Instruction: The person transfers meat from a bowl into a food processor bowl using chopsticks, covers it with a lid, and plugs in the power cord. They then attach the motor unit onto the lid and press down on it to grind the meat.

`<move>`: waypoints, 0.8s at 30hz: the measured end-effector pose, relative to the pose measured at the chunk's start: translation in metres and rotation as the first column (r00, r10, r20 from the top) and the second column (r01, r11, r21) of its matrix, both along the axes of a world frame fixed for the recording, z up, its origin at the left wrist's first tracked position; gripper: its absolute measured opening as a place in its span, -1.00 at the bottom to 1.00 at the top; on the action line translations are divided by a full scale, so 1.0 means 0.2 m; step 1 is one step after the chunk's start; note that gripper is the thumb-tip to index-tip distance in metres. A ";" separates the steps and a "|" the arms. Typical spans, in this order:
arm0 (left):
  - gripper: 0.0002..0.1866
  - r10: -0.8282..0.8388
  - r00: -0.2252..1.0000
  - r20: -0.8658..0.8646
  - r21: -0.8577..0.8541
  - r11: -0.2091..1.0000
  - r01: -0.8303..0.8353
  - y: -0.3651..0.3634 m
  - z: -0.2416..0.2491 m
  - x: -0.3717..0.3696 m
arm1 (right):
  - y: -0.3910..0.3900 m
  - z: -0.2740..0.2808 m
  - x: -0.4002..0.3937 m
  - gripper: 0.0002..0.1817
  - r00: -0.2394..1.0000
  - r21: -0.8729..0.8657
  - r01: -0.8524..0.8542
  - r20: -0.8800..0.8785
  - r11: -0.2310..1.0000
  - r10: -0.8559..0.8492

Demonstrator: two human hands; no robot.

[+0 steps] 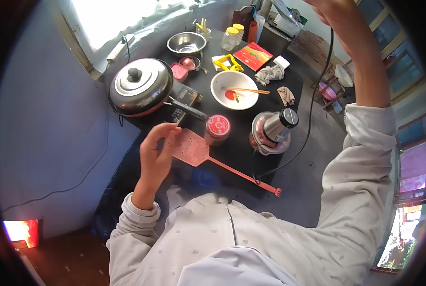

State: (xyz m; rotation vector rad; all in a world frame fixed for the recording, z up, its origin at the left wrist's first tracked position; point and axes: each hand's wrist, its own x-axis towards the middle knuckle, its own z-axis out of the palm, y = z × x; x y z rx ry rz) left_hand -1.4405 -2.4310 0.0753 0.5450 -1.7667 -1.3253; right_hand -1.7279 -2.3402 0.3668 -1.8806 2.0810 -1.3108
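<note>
My left hand (156, 151) is closed, thumb and fingers at the far corner of a pink fly swatter (192, 148). The swatter's handle slants right across the near side of the black table. Up at the top edge, my right hand (334, 10) is raised and partly cut off by the frame. A black power cord (312, 102) rises to its curled fingers from beside the electric food chopper (273, 132), which has a steel motor top and a clear bowl with contents. Just beyond the swatter stands a red-lidded jar (218, 127).
On the table (241, 167) are a lidded frying pan (139, 86), a white bowl (226, 97) with chopsticks, a steel basin (186, 44), yellow-lidded jars (230, 39), a red booklet (253, 56) and crumpled cloths (270, 74). The pan's handle points toward the red-lidded jar.
</note>
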 end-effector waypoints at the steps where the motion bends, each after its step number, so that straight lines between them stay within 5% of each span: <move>1: -0.82 0.041 0.998 -0.037 -0.014 0.999 -0.042 -0.15 0.03 0.03 | -0.11 0.03 0.03 -0.79 0.976 -0.033 0.144 -0.157 0.989 -0.148; 2: -0.81 0.081 0.996 -0.020 -0.032 0.996 -0.082 -0.31 0.03 0.07 | -0.21 0.07 0.01 -0.78 0.953 -0.016 0.225 -0.205 0.974 -0.224; 5: -0.79 0.245 0.967 0.068 -0.009 0.969 -0.245 -0.71 0.05 0.20 | -0.64 0.14 -0.11 -0.78 0.976 -0.153 0.108 -0.170 0.982 -0.134; 6: -0.77 0.314 0.947 0.066 -0.011 0.949 -0.314 -0.85 0.06 0.22 | -0.73 0.21 -0.06 -0.77 0.926 -0.099 0.197 -0.309 0.975 -0.218; 8: -0.74 0.437 0.896 0.077 0.002 0.899 -0.438 -1.09 0.05 0.27 | -1.09 0.28 -0.12 -0.76 0.951 -0.118 0.177 -0.236 0.977 -0.201; 13: -0.53 0.606 0.775 0.179 -0.272 0.788 -0.553 -1.86 -0.13 0.18 | -1.89 0.01 -0.04 -0.79 0.991 -0.006 -0.043 -0.127 0.999 0.042; 14: -0.52 0.651 0.728 0.213 -0.394 0.739 -0.546 -1.98 -0.14 0.13 | -2.21 -0.17 -0.39 -0.70 0.925 -0.035 -0.202 -0.336 0.979 0.178; 15: -0.51 0.695 0.679 0.237 -0.510 0.684 -0.522 -2.08 -0.14 0.08 | -2.26 -0.23 -0.25 -0.72 0.943 0.091 -0.039 -0.327 0.995 0.066; 18: -0.59 0.487 0.868 0.097 -0.237 0.858 -0.455 -2.19 -0.05 -0.06 | -2.42 -0.46 -0.12 -0.65 0.932 0.099 -0.048 -0.353 0.994 0.080; 19: -0.58 0.382 0.923 0.053 -0.143 0.917 -0.371 -2.12 0.06 -0.09 | -2.53 -0.61 -0.32 -0.77 0.293 0.188 0.259 -0.950 0.947 0.108; 20: -0.55 0.212 0.977 -0.015 -0.060 0.975 -0.212 -2.08 0.13 -0.15 | -2.48 -0.57 -0.20 -0.72 0.542 0.315 0.221 -0.827 0.923 0.153; 21: -0.52 0.048 0.994 -0.097 0.019 0.999 -0.047 -2.04 0.17 -0.22 | -2.46 -0.59 -0.13 -0.65 0.787 0.325 -0.083 -0.558 0.942 0.261; 22: -0.51 -0.030 0.988 -0.154 -0.005 1.000 0.029 -1.98 0.21 -0.32 | -2.39 -0.49 0.09 -0.60 0.996 0.367 -0.091 0.019 0.926 0.090; 24: -0.55 -0.293 0.935 -0.198 0.090 0.945 0.315 -1.79 0.39 -0.56 | -2.24 -0.50 0.09 -0.58 0.984 0.363 -0.160 0.128 0.918 0.121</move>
